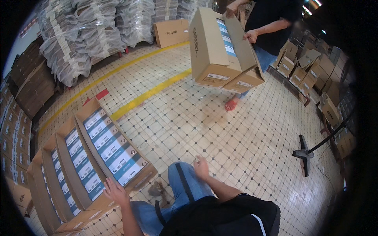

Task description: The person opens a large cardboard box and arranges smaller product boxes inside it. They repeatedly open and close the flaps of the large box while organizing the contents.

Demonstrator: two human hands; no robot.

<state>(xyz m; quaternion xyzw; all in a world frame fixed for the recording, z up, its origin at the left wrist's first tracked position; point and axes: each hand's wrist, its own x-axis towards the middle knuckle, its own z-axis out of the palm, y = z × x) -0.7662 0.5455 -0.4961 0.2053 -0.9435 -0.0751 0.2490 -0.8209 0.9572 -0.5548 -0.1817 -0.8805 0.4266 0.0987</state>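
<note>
Left grip (pixel 115 191) spread on upward-open carton (pixel 145 176), long axis slanting away leftward

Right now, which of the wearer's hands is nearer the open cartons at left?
Left: left hand at the near edge of the open cartons; right hand apart, right of them.

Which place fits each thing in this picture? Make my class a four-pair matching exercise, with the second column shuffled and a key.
Things
1. Left hand
2. Right hand
3. Black stand base
4. Raised open carton

Places
A. Gripped by a co-worker
B. On the tiled floor, toward the right
C. At the edge of a lower open carton of blue-and-white boxes
D. Beside the jean-clad right knee

Pairs: 1-C, 2-D, 3-B, 4-A
</note>
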